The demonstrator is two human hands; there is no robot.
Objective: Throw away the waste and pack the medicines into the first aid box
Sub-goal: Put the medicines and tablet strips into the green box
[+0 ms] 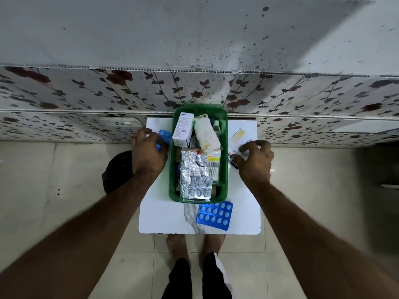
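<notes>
Green first aid box [224,147] set lengthwise on the small white table [164,219], far end reaching the flowered wall panel [86,91]. Crammed inside: white carton [182,129] and gauze roll [206,133] toward the far end, silver blister strips [194,175] heaped toward the near rim. Left of the box, left hand [149,152] curled down over a small blue blister strip [164,134], fingers bent around it at the table's left edge. Right of the box, right hand [255,160] with fingertips pinched on a white medicine packet [237,137] lying flat. Just off the box's near right corner, a blue tablet sheet [214,215], clear of both hands. Bare tabletop near the front edge. Left of the table, on the floor, a black bag [116,171].
</notes>
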